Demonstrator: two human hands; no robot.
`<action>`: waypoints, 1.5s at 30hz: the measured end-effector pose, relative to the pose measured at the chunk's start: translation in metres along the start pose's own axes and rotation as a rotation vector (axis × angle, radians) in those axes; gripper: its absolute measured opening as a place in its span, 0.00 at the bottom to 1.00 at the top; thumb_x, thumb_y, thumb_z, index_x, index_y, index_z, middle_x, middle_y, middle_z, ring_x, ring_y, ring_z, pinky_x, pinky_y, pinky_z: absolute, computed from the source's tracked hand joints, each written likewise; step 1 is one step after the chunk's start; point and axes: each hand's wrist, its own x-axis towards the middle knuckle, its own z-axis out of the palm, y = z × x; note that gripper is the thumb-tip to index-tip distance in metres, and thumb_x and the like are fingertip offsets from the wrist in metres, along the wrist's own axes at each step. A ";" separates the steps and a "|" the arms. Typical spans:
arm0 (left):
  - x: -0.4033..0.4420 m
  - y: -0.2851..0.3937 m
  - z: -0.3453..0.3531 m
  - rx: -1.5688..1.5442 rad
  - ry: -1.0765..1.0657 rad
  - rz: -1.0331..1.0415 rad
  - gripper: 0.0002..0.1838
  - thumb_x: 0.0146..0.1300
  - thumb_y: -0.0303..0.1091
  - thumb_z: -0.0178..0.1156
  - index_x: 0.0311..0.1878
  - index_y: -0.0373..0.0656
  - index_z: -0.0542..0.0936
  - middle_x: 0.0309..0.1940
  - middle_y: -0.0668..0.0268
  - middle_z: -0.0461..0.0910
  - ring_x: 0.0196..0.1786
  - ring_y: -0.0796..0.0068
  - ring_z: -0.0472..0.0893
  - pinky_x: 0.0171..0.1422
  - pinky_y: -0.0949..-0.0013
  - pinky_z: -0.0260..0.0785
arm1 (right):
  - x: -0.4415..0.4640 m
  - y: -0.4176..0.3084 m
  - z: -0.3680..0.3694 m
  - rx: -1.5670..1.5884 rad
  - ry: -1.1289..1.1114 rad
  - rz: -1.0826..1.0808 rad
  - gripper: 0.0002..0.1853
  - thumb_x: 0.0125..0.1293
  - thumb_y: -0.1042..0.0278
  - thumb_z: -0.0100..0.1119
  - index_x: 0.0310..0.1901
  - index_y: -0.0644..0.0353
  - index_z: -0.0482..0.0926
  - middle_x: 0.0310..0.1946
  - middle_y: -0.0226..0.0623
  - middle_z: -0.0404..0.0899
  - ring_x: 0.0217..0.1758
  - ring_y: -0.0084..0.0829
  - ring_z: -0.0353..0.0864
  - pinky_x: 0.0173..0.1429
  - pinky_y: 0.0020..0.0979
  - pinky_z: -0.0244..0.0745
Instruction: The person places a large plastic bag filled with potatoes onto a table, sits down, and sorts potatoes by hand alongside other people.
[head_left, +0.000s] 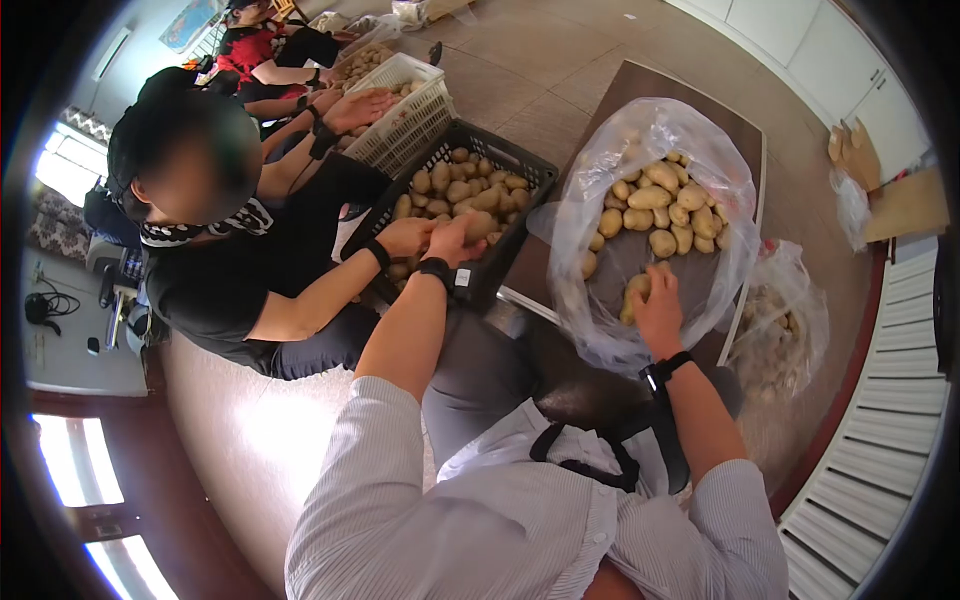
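Observation:
My left hand (456, 243) is in the black crate (520, 165), its fingers curled round a large potato (481, 227) among many others. A co-worker's hand (405, 238) touches the same pile just to its left. Inside the open clear plastic bag (735, 165), my right hand (659, 308) grips a yellowish potato (633, 297) near the bag's front side. Several loose potatoes (690, 198) lie farther back in the bag, apart from that hand. The bag rests on a low brown table (625, 85).
A co-worker in black (215, 300) sits close on the left. Behind the black crate stands a white crate (415, 115) with potatoes. On the floor right of the table sits another plastic bag (785, 330) of potatoes. Cardboard (905, 205) leans by the wall cabinets.

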 end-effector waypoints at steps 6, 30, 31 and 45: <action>-0.003 -0.003 -0.009 -0.064 0.121 0.002 0.24 0.69 0.42 0.60 0.62 0.41 0.68 0.54 0.55 0.74 0.48 0.58 0.79 0.35 0.62 0.81 | -0.013 -0.003 0.001 -0.093 -0.077 -0.043 0.27 0.59 0.61 0.68 0.60 0.55 0.72 0.58 0.40 0.68 0.55 0.48 0.77 0.55 0.46 0.76; -0.008 0.006 -0.007 -0.271 0.174 0.043 0.20 0.71 0.42 0.59 0.59 0.39 0.71 0.53 0.55 0.76 0.49 0.57 0.79 0.41 0.54 0.80 | -0.018 -0.005 0.001 -0.048 -0.066 -0.018 0.30 0.57 0.62 0.70 0.60 0.55 0.69 0.61 0.42 0.65 0.55 0.50 0.77 0.56 0.47 0.76; -0.006 0.006 -0.006 -0.295 0.171 0.018 0.21 0.72 0.41 0.58 0.61 0.40 0.70 0.55 0.54 0.75 0.51 0.56 0.78 0.43 0.53 0.80 | -0.016 -0.004 0.001 -0.047 -0.069 -0.016 0.30 0.57 0.62 0.70 0.60 0.55 0.69 0.61 0.42 0.65 0.55 0.50 0.77 0.56 0.47 0.76; 0.001 0.001 -0.035 1.316 0.404 0.797 0.30 0.55 0.47 0.72 0.59 0.47 0.76 0.45 0.51 0.84 0.50 0.46 0.83 0.53 0.52 0.75 | -0.010 -0.001 -0.008 -0.003 -0.056 0.004 0.29 0.56 0.63 0.69 0.59 0.54 0.70 0.62 0.43 0.66 0.52 0.52 0.79 0.54 0.46 0.76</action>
